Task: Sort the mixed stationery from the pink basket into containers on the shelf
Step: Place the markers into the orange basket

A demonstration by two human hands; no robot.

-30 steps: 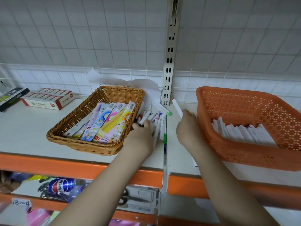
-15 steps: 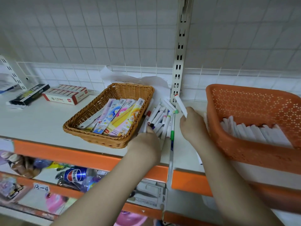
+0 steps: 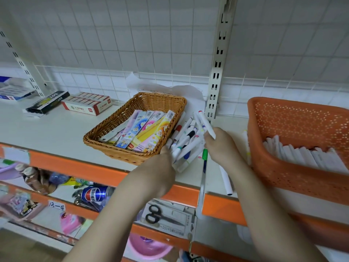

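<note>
A white shelf [image 3: 56, 129] with an orange front edge carries a wicker basket [image 3: 117, 148] near its middle and an orange plastic basket [image 3: 294, 178] at the right. Between the two lies a loose heap of markers [image 3: 186, 140], and one white marker [image 3: 225, 178] lies apart near the front edge. Toward the left rear sit a red and white box [image 3: 86, 104] and a black box [image 3: 47, 103], side by side
</note>
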